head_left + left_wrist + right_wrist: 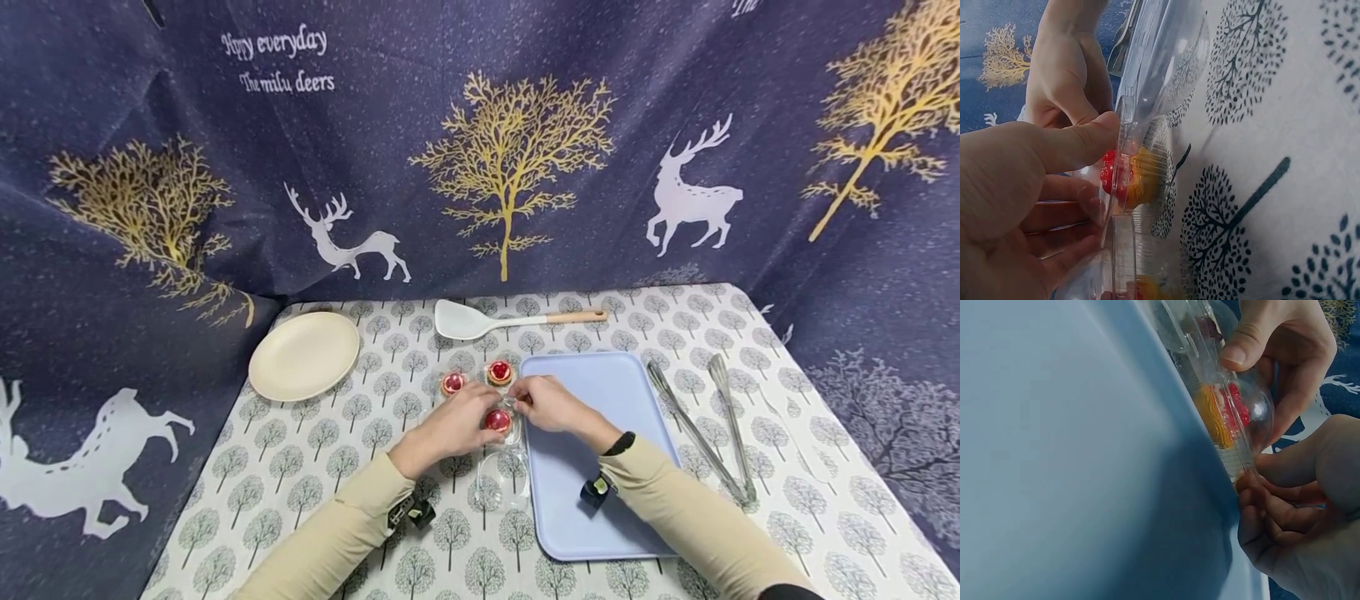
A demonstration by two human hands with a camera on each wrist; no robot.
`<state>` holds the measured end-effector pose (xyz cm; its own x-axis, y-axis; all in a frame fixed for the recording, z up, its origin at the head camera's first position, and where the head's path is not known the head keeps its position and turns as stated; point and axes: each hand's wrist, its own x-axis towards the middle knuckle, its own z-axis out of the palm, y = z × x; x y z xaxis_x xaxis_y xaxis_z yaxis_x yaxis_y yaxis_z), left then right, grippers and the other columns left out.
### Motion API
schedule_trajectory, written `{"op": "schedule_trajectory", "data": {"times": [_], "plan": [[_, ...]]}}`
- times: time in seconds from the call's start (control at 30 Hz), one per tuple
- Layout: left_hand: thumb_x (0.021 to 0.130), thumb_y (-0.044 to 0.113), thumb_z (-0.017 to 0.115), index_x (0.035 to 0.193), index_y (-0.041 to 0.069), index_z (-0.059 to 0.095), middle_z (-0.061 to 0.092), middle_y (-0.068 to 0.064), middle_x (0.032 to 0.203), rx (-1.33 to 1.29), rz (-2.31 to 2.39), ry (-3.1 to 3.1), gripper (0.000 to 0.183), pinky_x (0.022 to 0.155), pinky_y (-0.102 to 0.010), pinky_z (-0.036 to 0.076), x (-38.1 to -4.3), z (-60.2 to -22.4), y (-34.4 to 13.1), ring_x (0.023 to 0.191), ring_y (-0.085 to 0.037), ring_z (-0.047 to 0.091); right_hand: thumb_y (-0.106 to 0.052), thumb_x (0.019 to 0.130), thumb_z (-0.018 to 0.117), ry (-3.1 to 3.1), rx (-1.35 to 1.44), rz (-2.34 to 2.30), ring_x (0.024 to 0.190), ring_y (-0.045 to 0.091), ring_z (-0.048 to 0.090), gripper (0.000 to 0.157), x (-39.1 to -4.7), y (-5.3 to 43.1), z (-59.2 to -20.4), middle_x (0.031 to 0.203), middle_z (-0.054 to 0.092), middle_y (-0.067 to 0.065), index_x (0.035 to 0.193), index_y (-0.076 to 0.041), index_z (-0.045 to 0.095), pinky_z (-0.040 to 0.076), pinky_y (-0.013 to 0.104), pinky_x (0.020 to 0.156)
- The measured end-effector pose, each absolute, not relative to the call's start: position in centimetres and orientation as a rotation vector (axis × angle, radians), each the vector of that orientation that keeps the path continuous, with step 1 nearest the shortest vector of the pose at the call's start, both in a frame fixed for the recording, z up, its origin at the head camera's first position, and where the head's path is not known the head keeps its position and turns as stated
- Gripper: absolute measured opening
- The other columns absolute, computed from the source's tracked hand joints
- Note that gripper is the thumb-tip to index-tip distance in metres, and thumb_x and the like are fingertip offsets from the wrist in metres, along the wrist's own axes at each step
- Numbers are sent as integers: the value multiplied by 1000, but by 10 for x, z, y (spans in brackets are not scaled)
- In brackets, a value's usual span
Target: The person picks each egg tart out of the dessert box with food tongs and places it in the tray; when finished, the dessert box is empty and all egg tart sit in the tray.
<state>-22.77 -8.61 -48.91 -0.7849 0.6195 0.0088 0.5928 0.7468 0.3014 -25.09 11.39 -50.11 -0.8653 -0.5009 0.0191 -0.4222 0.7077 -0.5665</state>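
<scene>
A clear plastic pastry container [501, 483] lies on the patterned cloth, against the blue tray's left edge. Several small tarts with red tops are in view; one tart [498, 421] sits between the hands under a clear dome. Two more, a far tart [500, 372] and a left tart [453, 382], lie beyond it. My left hand [459, 421] holds the container, thumb on its rim [1124, 128] and fingers around the dome. With thumb and forefinger, my right hand [553, 403] pinches the container's edge, seen closely in the right wrist view beside the yellow tart crust [1213, 419].
The blue tray [600, 533] lies under the right forearm. Metal tongs [722, 433] rest to its right, near a clear utensil [797, 437]. A white spatula [517, 321] with a wooden handle lies at the back. At the back left is a cream plate [303, 356].
</scene>
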Motion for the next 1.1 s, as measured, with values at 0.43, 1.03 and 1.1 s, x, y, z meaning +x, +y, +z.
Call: {"op": "schedule_trajectory", "data": {"times": [0.43,1.03,1.1], "plan": [[77,42,79,130,-1,58,56,-16,137,1029,425,2890,71,112,-41,41,-224,-487,-85,129,-29,51,-1,87,63,2745,-654,-964,75,13,59,10,-249,110,-503,86,64,3,94,-8,59,55,27,70],[77,39,79,131,0,57,54,-19,139,1049,548,2915,70,112,-45,41,-222,-495,-85,129,-32,51,-3,94,56,2705,-590,-1030,74,15,51,4,-244,107,-502,80,54,1,90,-4,56,49,26,66],[77,39,79,131,1,57,54,-18,139,1046,566,2912,70,112,-45,41,-222,-497,-86,129,-32,51,-3,94,56,2707,-579,-1052,73,15,51,8,-244,107,-503,79,54,1,87,-7,56,47,25,65]]}}
